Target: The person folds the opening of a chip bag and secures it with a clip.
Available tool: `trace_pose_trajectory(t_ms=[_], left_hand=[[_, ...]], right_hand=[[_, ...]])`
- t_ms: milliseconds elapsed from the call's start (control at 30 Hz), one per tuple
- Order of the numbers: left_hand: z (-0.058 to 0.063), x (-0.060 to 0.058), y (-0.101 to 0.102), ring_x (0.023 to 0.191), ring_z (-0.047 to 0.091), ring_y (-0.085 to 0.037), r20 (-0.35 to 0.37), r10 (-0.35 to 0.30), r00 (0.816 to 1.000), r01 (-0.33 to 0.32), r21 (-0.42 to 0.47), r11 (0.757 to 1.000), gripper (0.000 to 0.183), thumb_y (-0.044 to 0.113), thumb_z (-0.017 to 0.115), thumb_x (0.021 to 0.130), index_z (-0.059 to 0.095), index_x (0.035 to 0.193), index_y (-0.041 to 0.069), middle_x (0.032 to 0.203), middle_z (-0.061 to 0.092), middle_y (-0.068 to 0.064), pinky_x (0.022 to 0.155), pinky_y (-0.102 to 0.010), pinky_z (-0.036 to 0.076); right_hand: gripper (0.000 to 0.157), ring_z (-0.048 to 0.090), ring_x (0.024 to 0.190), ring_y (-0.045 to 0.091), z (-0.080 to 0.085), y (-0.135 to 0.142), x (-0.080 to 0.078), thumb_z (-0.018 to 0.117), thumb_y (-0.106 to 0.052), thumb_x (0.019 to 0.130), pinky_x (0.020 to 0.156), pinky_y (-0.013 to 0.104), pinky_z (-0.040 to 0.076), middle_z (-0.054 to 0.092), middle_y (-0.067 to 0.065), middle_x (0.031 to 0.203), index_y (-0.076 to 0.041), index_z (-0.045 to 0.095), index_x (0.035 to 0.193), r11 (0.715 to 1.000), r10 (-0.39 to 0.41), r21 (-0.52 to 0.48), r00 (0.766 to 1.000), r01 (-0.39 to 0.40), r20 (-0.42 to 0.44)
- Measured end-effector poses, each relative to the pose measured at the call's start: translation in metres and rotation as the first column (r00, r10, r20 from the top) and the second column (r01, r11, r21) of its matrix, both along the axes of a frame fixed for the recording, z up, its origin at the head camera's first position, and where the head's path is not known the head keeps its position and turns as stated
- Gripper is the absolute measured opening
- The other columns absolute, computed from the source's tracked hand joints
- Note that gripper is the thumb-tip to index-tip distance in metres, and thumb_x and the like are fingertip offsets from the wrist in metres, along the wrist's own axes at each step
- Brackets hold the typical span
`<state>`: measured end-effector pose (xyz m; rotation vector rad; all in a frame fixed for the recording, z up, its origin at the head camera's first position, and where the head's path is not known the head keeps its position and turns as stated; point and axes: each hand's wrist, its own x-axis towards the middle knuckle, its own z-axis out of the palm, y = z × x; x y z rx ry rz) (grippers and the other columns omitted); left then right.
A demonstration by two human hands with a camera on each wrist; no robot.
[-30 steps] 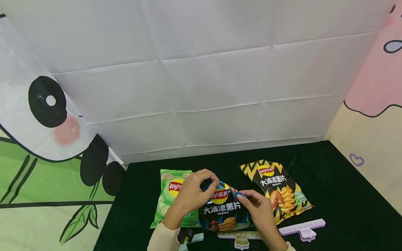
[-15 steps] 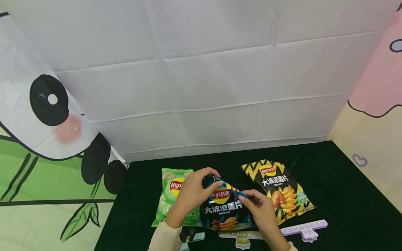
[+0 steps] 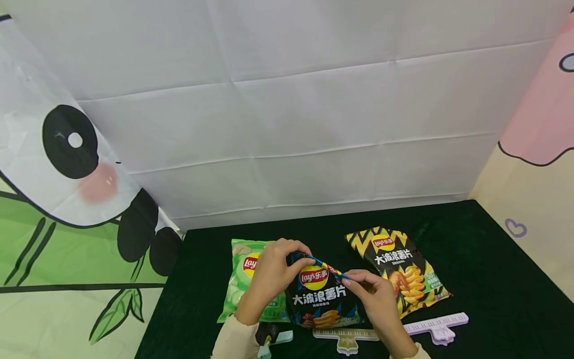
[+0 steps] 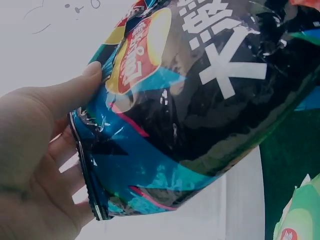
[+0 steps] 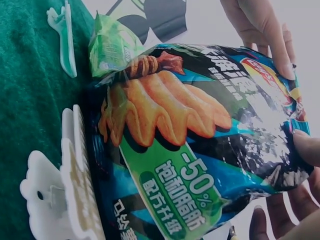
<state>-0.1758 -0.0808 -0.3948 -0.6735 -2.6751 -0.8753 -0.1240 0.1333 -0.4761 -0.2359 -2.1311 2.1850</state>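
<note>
A black and blue bag of Lay's chips (image 3: pixel 314 306) stands propped up in the middle of the table, its top folded into a narrow slanting band. My left hand (image 3: pixel 276 267) pinches the upper left corner of that band, thumb in front and fingers behind. At the upper right corner my right hand (image 3: pixel 374 296) holds the band between thumb and fingers. In the left wrist view the left thumb (image 4: pixel 92 75) presses on the bag's front beside the crimped edge. The right wrist view has the bag's printed front, with the right thumb (image 5: pixel 306 147) on its top edge.
Left of the bag lies a green chip bag (image 3: pixel 237 289), partly behind my left hand. A yellow and black chip bag (image 3: pixel 399 269) lies to the right. Along the front are a gold-toned bag clip (image 3: pixel 346 339), a purple one (image 3: pixel 439 329) and a pale teal one (image 3: pixel 283 337).
The top of the black and blue bag has been folded down a little, into a narrower, straighter band. Both hands keep their hold at the corners and have barely moved.
</note>
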Motion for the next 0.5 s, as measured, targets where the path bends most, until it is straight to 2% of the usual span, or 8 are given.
trace_pose_trajectory(t_ms=[200,300,400,500], left_hand=[[0.0009,0.0006,0.0016,0.084,0.056,-0.002,-0.077,0.017,0.997,-0.014,0.037,0.999,0.007,0.038,0.076,0.078,0.073,0.080,0.033,0.081,0.067,0.018,0.082,-0.029,0.045],[0.0010,-0.0001,0.0023,0.083,0.057,-0.003,-0.129,0.028,0.991,-0.020,0.065,0.998,0.006,0.035,0.078,0.076,0.074,0.079,0.032,0.080,0.067,0.017,0.082,-0.030,0.044],[0.0012,-0.0017,0.0040,0.083,0.058,-0.003,-0.158,0.027,0.987,-0.014,0.085,0.996,0.006,0.034,0.078,0.076,0.074,0.080,0.031,0.080,0.069,0.016,0.081,-0.029,0.045],[0.0008,-0.0024,0.0061,0.081,0.058,-0.002,-0.156,0.008,0.988,0.007,0.093,0.996,0.006,0.035,0.076,0.078,0.074,0.083,0.031,0.082,0.071,0.016,0.078,-0.028,0.045]], right_hand=[[0.024,0.064,0.096,0.014,-0.0006,0.0064,0.0017,0.074,-0.024,0.081,0.083,0.022,0.053,0.066,0.007,0.109,-0.003,0.071,0.092,0.999,0.028,0.035,0.999,-0.027,-0.025],[0.023,0.064,0.096,0.015,0.0000,0.0067,0.0014,0.074,-0.025,0.081,0.083,0.024,0.053,0.067,0.006,0.108,-0.004,0.071,0.090,0.999,0.035,0.043,0.998,-0.033,-0.048],[0.028,0.064,0.096,0.015,0.0006,0.0052,-0.0005,0.073,-0.030,0.082,0.084,0.024,0.053,0.068,0.004,0.106,-0.004,0.072,0.093,0.999,0.005,0.041,0.999,-0.003,-0.047],[0.031,0.063,0.094,0.013,-0.0007,0.0040,-0.0017,0.072,-0.033,0.082,0.083,0.023,0.052,0.070,-0.001,0.103,-0.006,0.072,0.099,0.998,-0.047,0.035,0.999,0.048,-0.017]])
